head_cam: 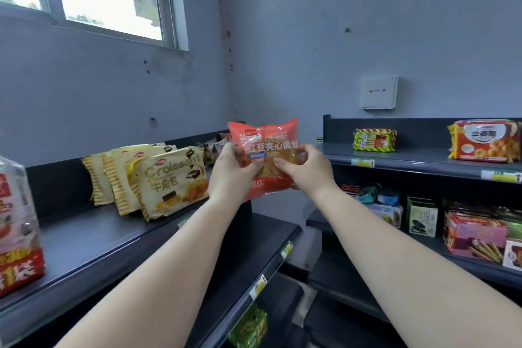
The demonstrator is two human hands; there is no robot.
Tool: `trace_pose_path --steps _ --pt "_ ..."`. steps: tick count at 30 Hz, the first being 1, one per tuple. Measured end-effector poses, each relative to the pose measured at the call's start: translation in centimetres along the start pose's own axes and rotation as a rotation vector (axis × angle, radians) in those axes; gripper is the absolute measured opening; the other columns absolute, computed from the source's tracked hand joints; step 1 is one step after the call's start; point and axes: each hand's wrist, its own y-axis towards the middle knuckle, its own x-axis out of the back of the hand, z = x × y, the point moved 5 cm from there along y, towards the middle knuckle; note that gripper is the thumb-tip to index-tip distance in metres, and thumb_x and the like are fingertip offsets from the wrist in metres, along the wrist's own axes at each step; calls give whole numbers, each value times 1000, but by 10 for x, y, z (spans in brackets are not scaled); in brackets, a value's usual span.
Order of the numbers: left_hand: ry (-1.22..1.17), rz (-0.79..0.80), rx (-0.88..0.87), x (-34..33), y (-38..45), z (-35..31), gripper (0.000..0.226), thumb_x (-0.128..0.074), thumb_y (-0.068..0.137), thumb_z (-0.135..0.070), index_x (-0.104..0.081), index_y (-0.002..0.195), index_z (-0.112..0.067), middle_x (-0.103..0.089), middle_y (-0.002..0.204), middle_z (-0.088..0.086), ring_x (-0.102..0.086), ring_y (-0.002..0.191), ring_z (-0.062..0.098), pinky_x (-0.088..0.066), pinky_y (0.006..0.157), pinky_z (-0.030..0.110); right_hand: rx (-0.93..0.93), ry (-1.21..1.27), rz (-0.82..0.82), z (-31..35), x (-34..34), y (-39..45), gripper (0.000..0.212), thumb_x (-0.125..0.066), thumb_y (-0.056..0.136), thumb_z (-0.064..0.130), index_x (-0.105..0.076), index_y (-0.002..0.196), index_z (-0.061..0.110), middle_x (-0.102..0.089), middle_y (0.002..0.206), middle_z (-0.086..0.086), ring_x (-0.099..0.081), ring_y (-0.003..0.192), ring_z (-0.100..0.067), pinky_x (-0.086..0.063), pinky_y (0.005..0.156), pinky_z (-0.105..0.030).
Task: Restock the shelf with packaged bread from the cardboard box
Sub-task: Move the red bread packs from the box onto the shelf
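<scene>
Both hands hold one red bread packet (268, 140) upright in front of me, above the right end of the dark top shelf (93, 237). My left hand (231, 169) grips its left edge and my right hand (306, 168) grips its right edge. Several yellow croissant packs (169, 181) stand in a row on that shelf, just left of my left hand. More small bread packets (211, 148) lie behind the held packet at the shelf's far end, partly hidden. No cardboard box is in view.
A large clear bread bag (17, 229) with red print stands at the shelf's near left. The right-hand shelf unit (423, 159) carries a green snack pack (374, 140), an orange pack (485, 140) and boxed biscuits below. Lower shelves with price tags sit beneath my arms.
</scene>
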Motion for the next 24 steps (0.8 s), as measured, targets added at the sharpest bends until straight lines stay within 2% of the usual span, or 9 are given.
trace_pose_path --steps 2,5,7,9,11,14,19,24 --pt "6 11 19 -23 17 11 31 -71 80 -32 -50 96 -18 -60 92 -5 -62 91 19 -54 81 40 -20 -6 -10 -20 0 23 50 -78 75 31 -58 117 10 -62 105 -3 -62 103 -23 -55 85 -44" --pt "23 37 36 -56 41 26 31 -70 80 -34 -49 95 -16 -59 92 -4 -61 90 20 -53 81 39 -28 -35 -24 -46 0 56 50 -76 77 30 -59 120 9 -65 113 -6 -61 107 -22 -50 85 -29" --pt "41 43 46 -77 61 35 32 -69 80 -35 -48 94 -16 -60 93 -3 -61 91 21 -52 79 37 -30 -44 -28 -61 -1 80 51 -75 79 29 -59 122 8 -65 116 -7 -60 107 -22 -43 80 -23" --pt "38 48 59 -97 85 45 31 -69 80 -35 -47 94 -18 -61 95 -3 -62 94 21 -49 76 35 -34 -40 -35 -74 -5 107 50 -75 79 28 -58 122 8 -65 117 -7 -60 108 -22 -44 81 -26" --pt "31 63 75 -117 109 56 32 -69 80 -36 -47 95 -19 -60 95 -4 -62 94 20 -49 77 34 -36 -39 -49 -89 -9 135 50 -75 79 28 -59 122 8 -64 119 -8 -60 109 -24 -49 89 -34" --pt "14 96 85 -145 146 71 36 -69 77 -41 -51 99 -19 -64 98 -4 -64 92 18 -53 81 38 -37 -33 -69 -110 -16 180 52 -76 78 26 -58 124 8 -63 122 -10 -59 112 -26 -48 97 -44" --pt "18 153 72 -184 202 93 36 -67 81 -39 -53 107 -19 -62 101 -6 -63 97 17 -55 84 38 -57 -7 -18 -144 -28 252 52 -74 81 20 -54 128 9 -61 123 -10 -57 108 -22 -47 99 -42" --pt "73 136 89 -214 257 111 37 -69 79 -41 -52 105 -20 -60 95 -8 -63 94 15 -55 82 37 -74 67 49 -182 -46 322 58 -72 82 24 -49 134 12 -56 131 -9 -53 120 -25 -44 103 -47"
